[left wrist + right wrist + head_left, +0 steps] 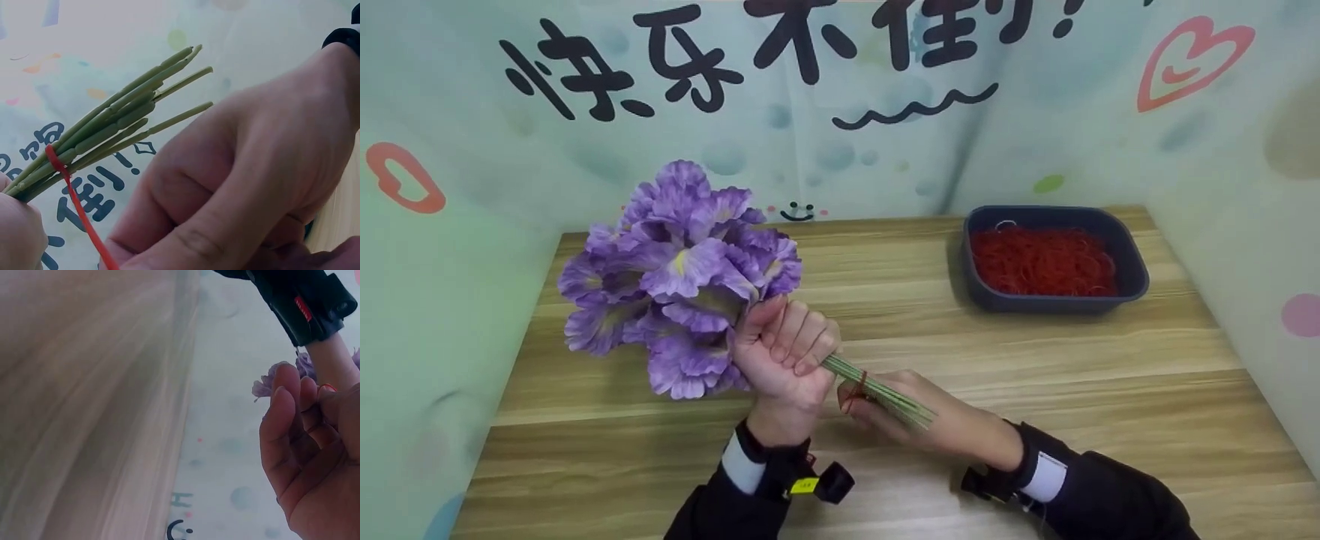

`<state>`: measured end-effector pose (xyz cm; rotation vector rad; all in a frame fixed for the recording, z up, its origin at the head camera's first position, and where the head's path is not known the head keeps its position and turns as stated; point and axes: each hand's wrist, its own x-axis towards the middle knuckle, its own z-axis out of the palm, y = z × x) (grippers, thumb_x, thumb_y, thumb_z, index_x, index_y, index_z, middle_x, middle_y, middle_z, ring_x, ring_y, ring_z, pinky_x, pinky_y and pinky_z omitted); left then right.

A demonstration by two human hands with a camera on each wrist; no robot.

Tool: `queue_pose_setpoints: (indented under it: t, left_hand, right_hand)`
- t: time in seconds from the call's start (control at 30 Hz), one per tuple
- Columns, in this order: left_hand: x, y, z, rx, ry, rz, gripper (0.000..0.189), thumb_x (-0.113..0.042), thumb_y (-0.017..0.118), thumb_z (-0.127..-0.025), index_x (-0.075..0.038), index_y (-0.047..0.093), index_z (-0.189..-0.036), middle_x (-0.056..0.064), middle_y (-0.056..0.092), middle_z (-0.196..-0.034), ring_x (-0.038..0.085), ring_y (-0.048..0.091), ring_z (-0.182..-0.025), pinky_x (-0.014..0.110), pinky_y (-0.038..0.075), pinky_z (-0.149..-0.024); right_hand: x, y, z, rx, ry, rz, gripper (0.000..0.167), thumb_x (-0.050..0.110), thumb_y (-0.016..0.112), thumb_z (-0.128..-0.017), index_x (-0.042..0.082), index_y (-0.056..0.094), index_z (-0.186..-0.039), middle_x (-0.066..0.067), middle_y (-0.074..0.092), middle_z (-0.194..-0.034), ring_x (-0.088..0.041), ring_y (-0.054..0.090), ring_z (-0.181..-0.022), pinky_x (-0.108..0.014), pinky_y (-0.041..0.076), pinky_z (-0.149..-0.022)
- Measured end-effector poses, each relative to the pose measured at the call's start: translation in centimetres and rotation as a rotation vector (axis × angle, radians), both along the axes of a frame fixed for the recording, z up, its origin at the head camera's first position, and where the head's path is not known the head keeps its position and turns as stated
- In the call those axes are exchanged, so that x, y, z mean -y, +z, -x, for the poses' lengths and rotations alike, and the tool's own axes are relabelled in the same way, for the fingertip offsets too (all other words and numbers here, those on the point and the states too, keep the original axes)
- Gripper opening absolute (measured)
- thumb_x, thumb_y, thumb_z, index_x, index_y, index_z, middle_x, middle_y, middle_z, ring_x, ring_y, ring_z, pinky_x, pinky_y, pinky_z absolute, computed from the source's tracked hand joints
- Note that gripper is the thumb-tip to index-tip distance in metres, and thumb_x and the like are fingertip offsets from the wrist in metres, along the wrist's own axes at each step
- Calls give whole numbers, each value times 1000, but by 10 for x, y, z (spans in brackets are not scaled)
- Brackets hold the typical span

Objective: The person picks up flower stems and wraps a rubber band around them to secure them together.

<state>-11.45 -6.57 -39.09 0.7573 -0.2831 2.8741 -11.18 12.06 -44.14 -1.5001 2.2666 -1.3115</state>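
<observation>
My left hand (787, 349) grips a bunch of purple artificial flowers (682, 262) by the stems, just below the blooms. The green stems (885, 394) stick out past its little-finger side, toward the lower right. A red rubber band (83, 211) loops around the stems. In the left wrist view my right hand (242, 163) pulls one side of the band taut, away from the stems. Its pinching fingertips lie at the lower edge of that view. The right wrist view shows the right hand's curled fingers (284, 422), with some blooms behind.
A dark blue-grey tub (1054, 304) of red rubber bands (1042, 262) stands at the table's back right. The wood-grain table (660, 465) meets a printed backdrop (885, 165) behind and at the sides. Both wrists carry strapped cameras (834, 482).
</observation>
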Motion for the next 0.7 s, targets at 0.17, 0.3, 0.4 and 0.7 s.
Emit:
queue_pose_setpoints:
  t: [0.17, 0.3, 0.4, 0.7]
  left_hand:
    - [4, 0, 2, 8, 25, -24, 59, -3, 55, -102, -22, 17, -60, -10, 16, -53, 6, 12, -46, 15, 8, -43]
    - [6, 1, 4, 17, 39, -13, 60, -3, 55, -102, -22, 16, -60, -9, 15, -53, 6, 11, -46, 15, 7, -43]
    - [6, 1, 4, 15, 54, 6, 61, -2, 56, -101, -21, 15, -60, -9, 15, -53, 5, 10, -46, 14, 7, -43]
    - [10, 0, 2, -30, 98, 32, 60, -2, 54, -103, -19, 14, -62, -8, 14, -55, 4, 9, -48, 13, 6, -45]
  right_hand:
    - [5, 0, -10, 26, -2, 5, 7, 1, 60, -113, 5, 66, -113, -8, 70, -83, -9, 65, -70, -18, 59, -68]
    - [9, -2, -18, -101, -46, 23, 12, -3, 62, -110, 9, 64, -113, -3, 66, -81, -8, 64, -72, -20, 59, -74]
    - [10, -2, -22, -112, -78, 31, 13, -2, 63, -110, 11, 65, -113, -1, 65, -81, -7, 63, -73, -19, 58, -75]
    - [14, 0, -34, 42, -104, 39, 10, 0, 57, -114, 8, 64, -112, -3, 63, -78, 3, 55, -73, -16, 54, -66]
